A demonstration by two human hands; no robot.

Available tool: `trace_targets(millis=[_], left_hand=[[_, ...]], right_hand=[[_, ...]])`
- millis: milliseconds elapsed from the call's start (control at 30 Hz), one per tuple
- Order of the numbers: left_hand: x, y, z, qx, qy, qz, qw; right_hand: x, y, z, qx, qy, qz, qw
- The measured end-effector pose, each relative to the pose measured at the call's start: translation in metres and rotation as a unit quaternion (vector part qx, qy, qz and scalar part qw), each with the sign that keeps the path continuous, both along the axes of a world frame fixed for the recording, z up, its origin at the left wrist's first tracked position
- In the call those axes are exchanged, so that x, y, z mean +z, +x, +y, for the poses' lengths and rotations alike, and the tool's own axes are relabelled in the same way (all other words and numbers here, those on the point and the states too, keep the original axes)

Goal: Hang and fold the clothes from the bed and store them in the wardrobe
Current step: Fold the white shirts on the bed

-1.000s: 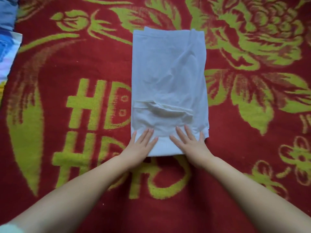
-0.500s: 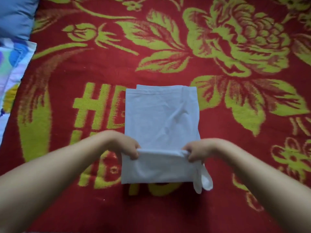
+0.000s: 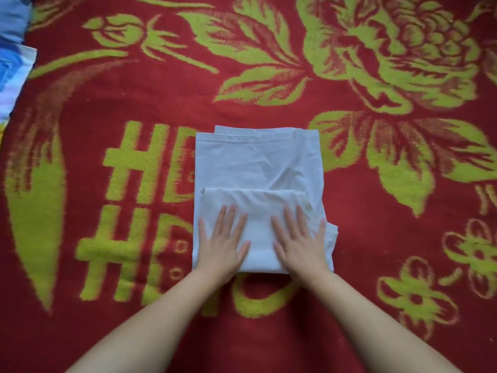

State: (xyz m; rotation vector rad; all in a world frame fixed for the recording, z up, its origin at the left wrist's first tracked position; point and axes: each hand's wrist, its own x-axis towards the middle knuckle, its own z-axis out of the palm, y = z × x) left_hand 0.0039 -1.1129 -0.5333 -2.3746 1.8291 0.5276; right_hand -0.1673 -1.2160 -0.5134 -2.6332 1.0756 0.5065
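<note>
A white garment (image 3: 255,162), folded into a narrow rectangle, lies on the red bed blanket (image 3: 134,332) in the middle of the view. Its near end is turned up over itself, making a thicker band with a folded edge across the cloth. My left hand (image 3: 222,244) lies flat on the left part of that band, fingers straight and spread. On the right part my right hand (image 3: 301,244) presses down the same way. A small flap of cloth sticks out at the right side near my right thumb. The wardrobe is out of view.
The blanket is red with large yellow-green flowers and letters and fills nearly the whole view. At the far left edge lie a blue cushion (image 3: 13,17) and a pale patterned cloth (image 3: 13,82).
My hands pinched the near end of the garment, lifted it and laid it over the middle. Now both hands lie flat on the new fold, and the garment looks shorter.
</note>
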Motion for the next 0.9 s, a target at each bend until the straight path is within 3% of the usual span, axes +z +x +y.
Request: trace_targets(millis=[167, 300, 367, 500, 667, 767, 900], left_hand=[[-0.036, 0.012, 0.014, 0.035, -0.008, 0.022, 0.999], [-0.03, 0.014, 0.011, 0.03, 0.027, 0.011, 0.999], [-0.014, 0.017, 0.019, -0.025, -0.003, 0.025, 0.999], [-0.001, 0.021, 0.049, -0.214, -0.021, 0.014, 0.976], [-0.014, 0.01, 0.04, -0.122, 0.051, 0.009, 0.991], [-0.006, 0.007, 0.029, -0.097, 0.107, 0.017, 0.989], [0.032, 0.008, 0.029, -0.082, 0.227, 0.138, 0.961]], right_hand=[[-0.04, -0.035, -0.029, 0.003, 0.032, 0.043, 0.999], [-0.026, -0.025, -0.028, 0.005, 0.042, 0.057, 0.997], [-0.007, -0.024, -0.019, 0.049, 0.005, 0.013, 0.999], [0.001, -0.044, 0.011, 0.201, 0.069, 0.001, 0.977], [-0.01, -0.029, 0.014, 0.066, 0.038, 0.071, 0.995], [-0.001, -0.017, 0.008, 0.043, 0.057, 0.1, 0.992], [0.032, -0.018, 0.011, 0.064, 0.17, 0.153, 0.971]])
